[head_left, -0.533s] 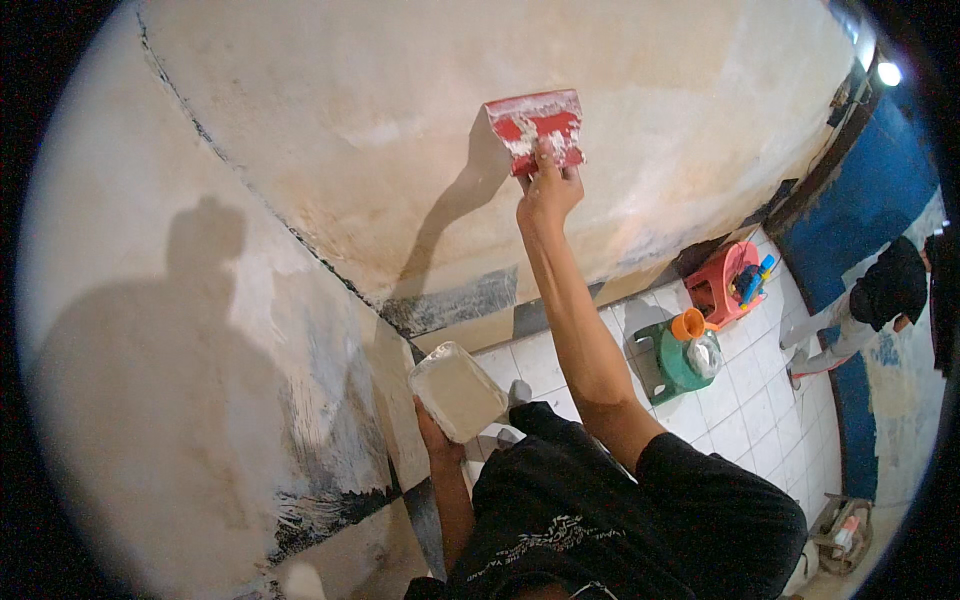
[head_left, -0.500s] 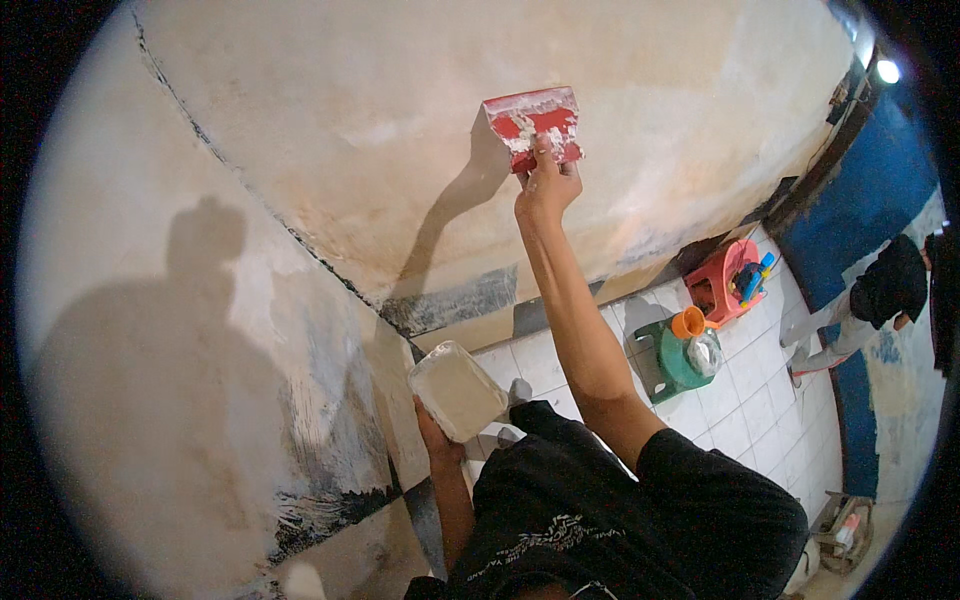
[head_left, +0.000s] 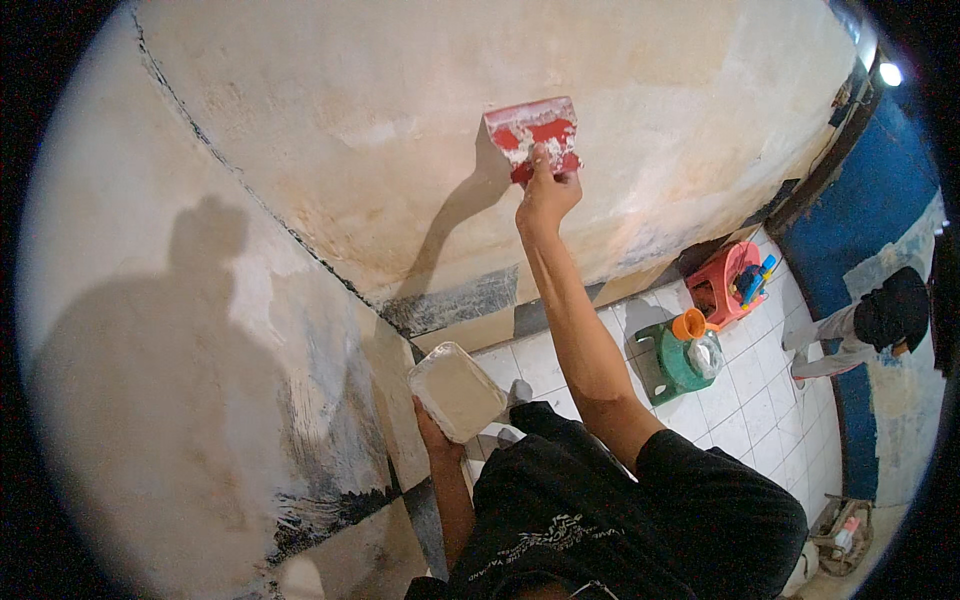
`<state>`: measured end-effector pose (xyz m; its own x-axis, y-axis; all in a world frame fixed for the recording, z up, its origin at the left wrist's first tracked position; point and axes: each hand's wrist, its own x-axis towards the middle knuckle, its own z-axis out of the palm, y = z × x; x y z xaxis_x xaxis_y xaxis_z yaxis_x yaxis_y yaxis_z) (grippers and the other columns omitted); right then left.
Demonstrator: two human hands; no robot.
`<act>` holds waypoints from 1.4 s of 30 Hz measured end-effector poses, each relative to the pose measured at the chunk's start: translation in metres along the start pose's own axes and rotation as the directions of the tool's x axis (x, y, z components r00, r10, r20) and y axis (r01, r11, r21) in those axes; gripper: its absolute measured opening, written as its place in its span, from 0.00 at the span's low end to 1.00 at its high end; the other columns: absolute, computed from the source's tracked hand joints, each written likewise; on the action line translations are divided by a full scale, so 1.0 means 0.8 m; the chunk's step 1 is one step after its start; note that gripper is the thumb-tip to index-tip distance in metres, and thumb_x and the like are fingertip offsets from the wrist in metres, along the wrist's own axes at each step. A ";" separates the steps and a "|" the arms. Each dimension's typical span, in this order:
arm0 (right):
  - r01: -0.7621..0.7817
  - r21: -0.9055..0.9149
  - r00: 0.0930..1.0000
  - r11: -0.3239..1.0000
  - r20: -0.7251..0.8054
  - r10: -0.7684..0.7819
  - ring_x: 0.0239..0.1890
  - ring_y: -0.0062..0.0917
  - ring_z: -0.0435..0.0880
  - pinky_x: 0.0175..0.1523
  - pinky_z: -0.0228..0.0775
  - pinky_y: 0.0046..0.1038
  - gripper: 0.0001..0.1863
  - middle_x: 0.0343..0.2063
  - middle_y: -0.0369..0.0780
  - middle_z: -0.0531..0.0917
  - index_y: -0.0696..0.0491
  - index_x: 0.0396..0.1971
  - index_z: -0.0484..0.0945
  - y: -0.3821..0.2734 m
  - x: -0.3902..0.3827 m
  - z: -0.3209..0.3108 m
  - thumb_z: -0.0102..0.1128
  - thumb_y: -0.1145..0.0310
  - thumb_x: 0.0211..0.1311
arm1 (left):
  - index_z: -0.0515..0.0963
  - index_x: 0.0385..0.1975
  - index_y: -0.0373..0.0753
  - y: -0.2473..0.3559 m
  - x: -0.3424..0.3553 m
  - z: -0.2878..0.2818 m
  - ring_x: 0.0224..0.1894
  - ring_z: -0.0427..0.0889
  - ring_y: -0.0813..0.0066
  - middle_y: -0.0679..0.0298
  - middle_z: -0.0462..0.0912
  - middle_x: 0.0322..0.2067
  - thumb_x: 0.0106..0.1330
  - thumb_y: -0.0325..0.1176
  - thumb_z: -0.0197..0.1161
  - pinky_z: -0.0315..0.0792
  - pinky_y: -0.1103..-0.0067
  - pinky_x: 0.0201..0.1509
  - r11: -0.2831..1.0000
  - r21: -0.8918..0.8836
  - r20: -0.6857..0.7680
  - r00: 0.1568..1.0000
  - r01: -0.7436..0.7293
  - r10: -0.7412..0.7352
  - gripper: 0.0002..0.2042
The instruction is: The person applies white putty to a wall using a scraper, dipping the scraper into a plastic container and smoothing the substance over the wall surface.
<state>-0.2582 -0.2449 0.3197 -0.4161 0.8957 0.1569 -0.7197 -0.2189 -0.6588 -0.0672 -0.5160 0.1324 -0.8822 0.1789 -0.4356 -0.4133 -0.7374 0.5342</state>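
My right hand (head_left: 545, 195) grips the red scraper (head_left: 533, 138) on the wall (head_left: 330, 130); my left hand (head_left: 435, 440) grips the tub (head_left: 456, 392), which could tip and spill.

A red stool (head_left: 722, 283) and a green stool (head_left: 672, 362) stand on the white tiled floor (head_left: 760, 400) at four o'clock. An orange cup (head_left: 688, 324) rests on the green stool. Another person (head_left: 868, 325) crouches at three o'clock.
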 end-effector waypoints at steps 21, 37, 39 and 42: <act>-0.339 0.107 0.940 0.935 0.080 0.331 0.23 0.20 0.76 0.25 0.71 0.25 0.09 0.25 0.35 0.77 0.55 0.38 0.75 0.028 -0.066 -0.054 0.59 0.74 0.57 | 0.57 0.63 0.39 0.009 -0.020 0.010 0.57 0.70 0.56 0.55 0.66 0.59 0.71 0.56 0.37 0.68 0.63 0.59 0.999 0.021 -0.103 0.994 0.030 -0.027 0.30; -0.386 0.216 0.915 0.897 0.211 0.343 0.30 0.19 0.77 0.32 0.74 0.24 0.07 0.30 0.34 0.78 0.54 0.38 0.75 -0.008 -0.051 0.003 0.59 0.71 0.60 | 0.57 0.63 0.38 0.005 -0.028 0.014 0.57 0.70 0.57 0.54 0.67 0.58 0.70 0.56 0.39 0.68 0.65 0.59 0.994 0.107 -0.118 0.993 0.023 -0.010 0.31; -0.311 0.249 0.932 0.917 0.269 0.244 0.29 0.17 0.76 0.32 0.72 0.23 0.07 0.29 0.34 0.78 0.55 0.37 0.75 -0.034 -0.033 0.056 0.60 0.71 0.60 | 0.57 0.63 0.38 0.000 -0.024 -0.012 0.57 0.70 0.58 0.54 0.67 0.58 0.70 0.56 0.39 0.69 0.65 0.58 0.998 0.067 -0.102 0.995 0.013 -0.006 0.31; -0.236 0.143 0.955 0.961 0.215 0.203 0.26 0.18 0.76 0.30 0.71 0.23 0.09 0.27 0.35 0.78 0.57 0.35 0.75 -0.024 0.001 0.064 0.63 0.69 0.58 | 0.57 0.63 0.38 -0.006 -0.019 -0.016 0.57 0.70 0.58 0.54 0.67 0.58 0.70 0.56 0.39 0.69 0.66 0.58 0.999 0.043 -0.085 0.996 0.021 -0.018 0.31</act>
<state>-0.2732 -0.2601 0.3702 -0.6627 0.7282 0.1746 -0.6730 -0.4770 -0.5652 -0.0486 -0.5234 0.1276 -0.8525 0.1362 -0.5047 -0.4413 -0.7049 0.5552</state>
